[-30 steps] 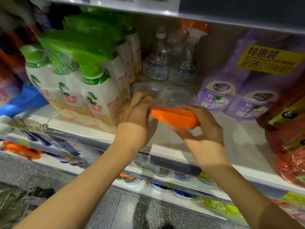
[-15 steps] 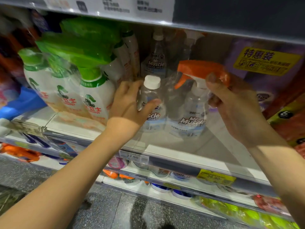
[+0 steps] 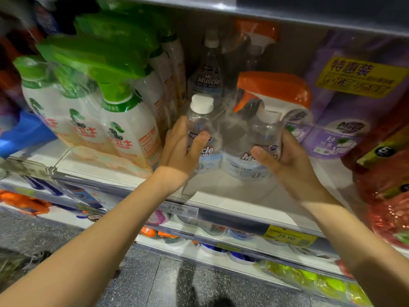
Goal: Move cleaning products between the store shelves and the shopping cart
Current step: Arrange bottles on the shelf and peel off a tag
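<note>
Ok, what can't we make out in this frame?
Head view only:
- Mr Muscle twin pack: lower labels covered by the left hand and right hand. Whether its base touches the shelf is unclear.
- Right hand's fingers: hidden behind the pack.
- Yellow price tag: small print too small.
- Far-left products: blurred, cut by the edge.
- Shopping cart: not identifiable.

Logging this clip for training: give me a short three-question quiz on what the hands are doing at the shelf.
1. True or false: the Mr Muscle twin pack lies on its side on the shelf.
2. The pack's spray trigger is: A green, B orange, C blue.
3. Fill in: the left hand grips the bottle with the ___ cap; the right hand grips the spray bottle.
Key: 1 false, it stands upright; 2 B; 3 white.
</note>
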Available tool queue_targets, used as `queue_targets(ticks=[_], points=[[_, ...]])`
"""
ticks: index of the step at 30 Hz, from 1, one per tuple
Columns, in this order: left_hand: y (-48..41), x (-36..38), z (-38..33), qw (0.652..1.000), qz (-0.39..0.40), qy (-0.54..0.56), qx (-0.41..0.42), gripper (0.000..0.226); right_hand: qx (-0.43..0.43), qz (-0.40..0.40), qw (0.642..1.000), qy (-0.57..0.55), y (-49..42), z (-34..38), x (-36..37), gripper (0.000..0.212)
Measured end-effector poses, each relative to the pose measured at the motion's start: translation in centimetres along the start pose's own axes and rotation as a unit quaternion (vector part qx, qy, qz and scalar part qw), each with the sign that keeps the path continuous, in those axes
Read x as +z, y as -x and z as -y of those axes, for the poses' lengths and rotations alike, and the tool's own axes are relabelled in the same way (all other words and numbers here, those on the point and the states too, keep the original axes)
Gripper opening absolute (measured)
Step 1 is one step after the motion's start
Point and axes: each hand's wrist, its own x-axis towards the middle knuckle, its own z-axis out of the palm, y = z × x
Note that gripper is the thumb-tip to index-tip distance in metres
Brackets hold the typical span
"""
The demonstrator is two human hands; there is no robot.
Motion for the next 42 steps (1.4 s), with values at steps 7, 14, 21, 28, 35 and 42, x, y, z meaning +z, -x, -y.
queue_targets(ticks=[7, 14, 21, 28, 35, 42], points=[[-0.9, 0.2, 0.6, 1.0, -0.001, -0.02, -0.003, 0.051, 0.01, 0.006, 1.0, -0.013, -0.6, -0.6, 0.1, 0.044], [-3.6, 0.7, 0.9, 0.999, -0.033, -0.008, -0.036, 0.016, 0.025, -0.029, 0.998, 0.046, -4.1, -1.5, 1.0, 0.047], [-5.6, 1.3, 1.1, 0.99, -0.082, -0.082, -0.081, 0.036, -0.033, -0.092, 0.956, 0.277, -6.2, -2.5, 1.3, 0.072], [-4.6, 1.5, 1.3, 0.992, -0.056, -0.11, -0.028, 0.037, 0.013, -0.077, 0.892, 0.445, -4.6, -2.1, 1.2, 0.085], [-6.2, 2.2, 2.0, 0.99, -0.074, -0.082, -0.082, 0.033, 0.027, -0.095, 0.875, 0.475, -5.5, -1.7, 2.2, 0.082], [-8.3, 2.3, 1.3, 0.98, -0.045, -0.154, -0.12, 0.009, 0.034, -0.124, 0.832, 0.54, -7.5, -1.4, 3.4, 0.086]])
